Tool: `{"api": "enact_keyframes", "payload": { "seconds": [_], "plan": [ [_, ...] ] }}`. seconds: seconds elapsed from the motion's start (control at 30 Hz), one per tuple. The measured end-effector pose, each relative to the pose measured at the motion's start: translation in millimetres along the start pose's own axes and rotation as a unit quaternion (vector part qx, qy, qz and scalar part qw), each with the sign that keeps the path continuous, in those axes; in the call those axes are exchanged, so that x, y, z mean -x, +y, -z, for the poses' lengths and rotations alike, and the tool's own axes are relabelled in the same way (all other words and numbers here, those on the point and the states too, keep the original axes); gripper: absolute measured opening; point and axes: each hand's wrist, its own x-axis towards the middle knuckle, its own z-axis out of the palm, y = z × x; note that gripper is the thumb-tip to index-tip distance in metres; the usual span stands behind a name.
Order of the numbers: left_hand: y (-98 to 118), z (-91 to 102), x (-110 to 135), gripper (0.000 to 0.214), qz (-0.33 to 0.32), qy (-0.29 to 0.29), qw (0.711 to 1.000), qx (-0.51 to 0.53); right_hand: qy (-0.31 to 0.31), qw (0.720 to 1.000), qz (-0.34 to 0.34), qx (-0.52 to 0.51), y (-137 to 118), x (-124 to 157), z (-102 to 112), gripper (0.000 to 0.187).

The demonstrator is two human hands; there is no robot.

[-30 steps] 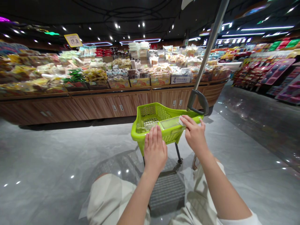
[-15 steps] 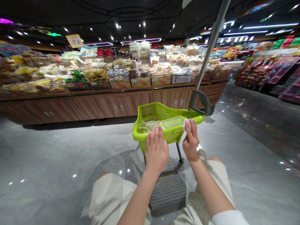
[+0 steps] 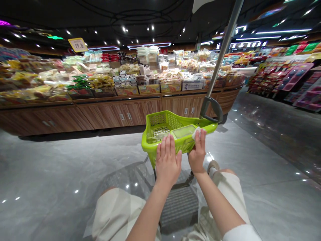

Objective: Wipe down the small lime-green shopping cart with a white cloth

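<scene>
Slightly closer to my left grip (image 3: 168, 157) than half a second ago, my right grip (image 3: 197, 151) is clamped on a white tissue (image 3: 195, 133), held against the green basket (image 3: 147, 145) just beyond both grips. My left grip lies flat, fingers together and uncurled, on the basket's near edge, probably to steady it. Between the grips lies a clear panel (image 3: 184, 131). My fingers hide most of the tissue, and I cannot make out the right thumb.

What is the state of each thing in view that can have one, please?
Green basket: upright, open-topped
White wipe: bunched up
Left hand: fingers straight, laid on the basket
Right hand: holding the wipe
Cabinet doors: shut
Ceiling lights: lit
</scene>
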Motion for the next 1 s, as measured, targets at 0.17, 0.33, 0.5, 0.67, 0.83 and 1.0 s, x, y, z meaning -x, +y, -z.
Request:
{"api": "enact_keyframes", "payload": {
  "seconds": [0.17, 0.33, 0.5, 0.67, 0.83, 1.0],
  "plan": [
    [-1.9, 0.0, -0.1, 0.065, -0.003, 0.004, 1.0, -0.002, -0.139, 0.974, 0.176, -0.037, 3.0, 8.6, 2.6, 0.067],
    [-1.0, 1.1, -0.6, 0.065, -0.003, -0.006, 1.0, -0.016, 0.026, 0.999, -0.019, 0.015, 8.4, -11.2, 7.0, 0.067],
    [0.5, -1.3, -2.4, 0.065, 0.006, 0.009, 1.0, -0.016, -0.121, 0.981, 0.149, -0.016, -12.0, -4.2, 4.8, 0.069],
    [-0.7, -1.1, -2.9, 0.067, 0.0, 0.006, 1.0, -0.015, -0.045, 0.998, 0.05, -0.001, 15.9, -24.0, 16.0, 0.064],
    [0.6, -3.8, -3.1, 0.068, 0.001, 0.018, 1.0, -0.01, -0.085, 0.995, 0.049, -0.03, -13.6, -44.8, 22.1, 0.062],
    [-7.7, -3.4, -0.6, 0.067, -0.008, 0.015, 1.0, -0.001, -0.254, 0.949, 0.164, -0.093, -23.9, -65.0, 38.0, 0.058]
  ]
}}
